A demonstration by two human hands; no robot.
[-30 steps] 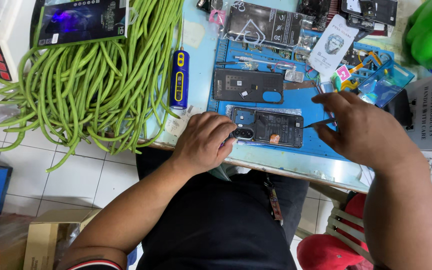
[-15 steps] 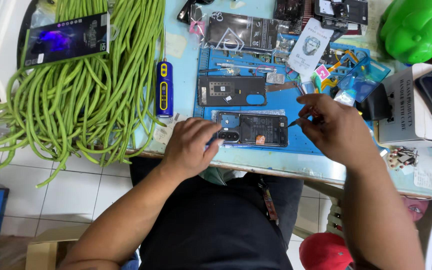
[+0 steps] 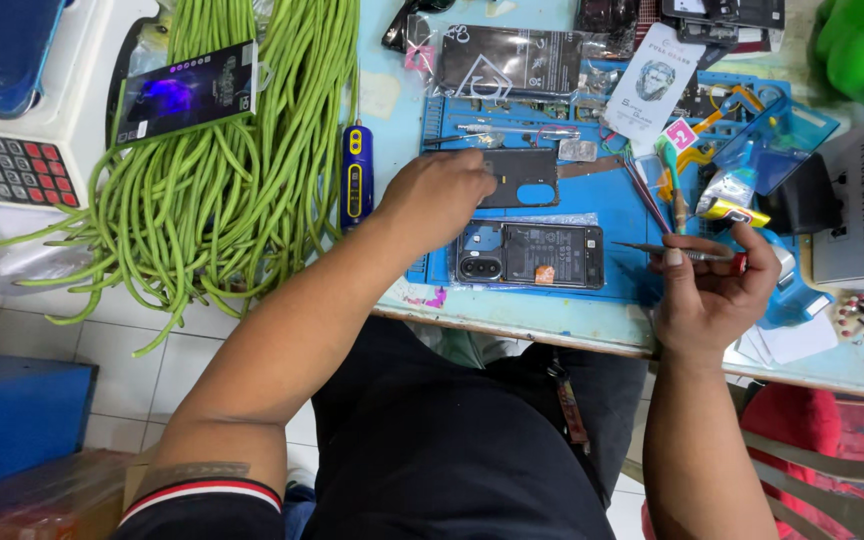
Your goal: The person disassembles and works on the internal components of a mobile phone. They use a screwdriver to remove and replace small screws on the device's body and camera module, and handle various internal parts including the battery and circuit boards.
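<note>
- the left hand [image 3: 437, 193] lies on the blue work mat [image 3: 592, 205], fingers bent down, fingertips on the left end of a dark phone back cover [image 3: 522, 178]. i cannot tell if it grips the cover or just presses on it.
- the right hand [image 3: 712, 290] is closed around a thin screwdriver [image 3: 687, 254] with a red end. it is held flat above the table's near edge, tip pointing left.
- an opened phone [image 3: 532, 254] lies on the mat, between the two hands and just below the cover.
- a blue and yellow tool [image 3: 355, 177] lies just left of the left hand.
- a big pile of long green beans [image 3: 242, 150] lies further left, with a boxed phone [image 3: 187, 92] on top.
</note>
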